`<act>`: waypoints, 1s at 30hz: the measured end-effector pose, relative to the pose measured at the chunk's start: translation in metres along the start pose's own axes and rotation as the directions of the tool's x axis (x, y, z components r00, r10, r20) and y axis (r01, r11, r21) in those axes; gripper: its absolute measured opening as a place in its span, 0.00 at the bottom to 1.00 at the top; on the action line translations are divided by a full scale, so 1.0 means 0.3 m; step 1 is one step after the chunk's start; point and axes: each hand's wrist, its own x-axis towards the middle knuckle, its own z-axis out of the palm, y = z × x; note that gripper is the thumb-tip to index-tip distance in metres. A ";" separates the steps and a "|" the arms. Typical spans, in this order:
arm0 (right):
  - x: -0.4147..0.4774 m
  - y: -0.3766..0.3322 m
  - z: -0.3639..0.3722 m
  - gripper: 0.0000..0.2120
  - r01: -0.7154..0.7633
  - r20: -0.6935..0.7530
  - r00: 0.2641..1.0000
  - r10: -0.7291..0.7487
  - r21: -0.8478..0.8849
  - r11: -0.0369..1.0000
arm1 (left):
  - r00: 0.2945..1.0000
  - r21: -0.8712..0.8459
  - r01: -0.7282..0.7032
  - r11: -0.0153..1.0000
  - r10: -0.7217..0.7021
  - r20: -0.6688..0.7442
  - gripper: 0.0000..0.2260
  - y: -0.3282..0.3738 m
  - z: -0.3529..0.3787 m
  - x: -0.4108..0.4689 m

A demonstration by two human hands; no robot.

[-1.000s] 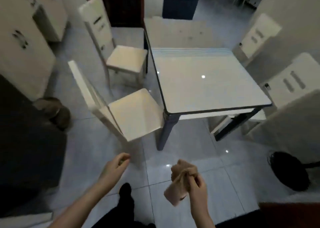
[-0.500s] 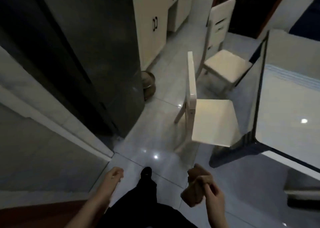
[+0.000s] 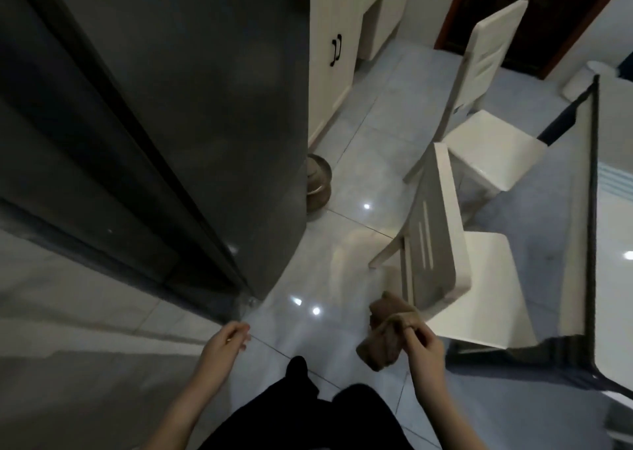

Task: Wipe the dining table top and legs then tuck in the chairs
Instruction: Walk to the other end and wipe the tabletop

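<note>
Your right hand (image 3: 423,348) is clamped on the cloth (image 3: 385,331), a brown bundle bunched up in your fingers and sticking out to the left of your fist, low in the scene and out in front of you. Your left hand (image 3: 224,345) hangs well apart from it on the left, fingers loosely curled with nothing in them, above the shiny tiled floor (image 3: 359,175). The table (image 3: 613,278) is off to your right, its glossy white top running along the right edge of the view with a dark rim, and its near corner sits just right of your cloth hand without touching it. The near chair (image 3: 442,244) is right beyond the cloth, its slatted back toward you and its white seat reaching toward the table edge, pulled out rather than tucked under. A second chair (image 3: 486,134) stands farther back, also drawn out from the table. On your left there's a tall dark fridge (image 3: 171,107) filling that side, a small round bin (image 3: 317,182) on the floor behind its far corner, and cream cupboards (image 3: 334,48) beyond that. Your dark trousers (image 3: 308,412) show at the bottom between your arms.
</note>
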 end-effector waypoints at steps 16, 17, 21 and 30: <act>0.651 -0.421 0.254 0.08 0.117 0.017 0.993 -0.118 0.047 0.992 | 0.993 -0.012 -0.025 1.000 0.026 0.113 0.09 0.613 0.139 0.712; 0.712 -0.467 0.274 0.08 0.135 0.027 0.990 -0.136 0.034 0.990 | 0.993 0.005 -0.036 0.999 0.035 0.117 0.10 0.670 0.154 0.759; 0.931 -0.693 0.337 0.10 0.216 0.042 0.975 -0.216 0.012 0.976 | 0.979 0.062 -0.100 0.993 0.088 0.185 0.10 0.889 0.216 0.938; 1.434 -0.986 0.386 0.07 0.199 -0.097 0.977 -0.191 0.073 0.977 | 0.960 0.014 -0.156 0.988 0.148 0.239 0.09 1.346 0.435 1.363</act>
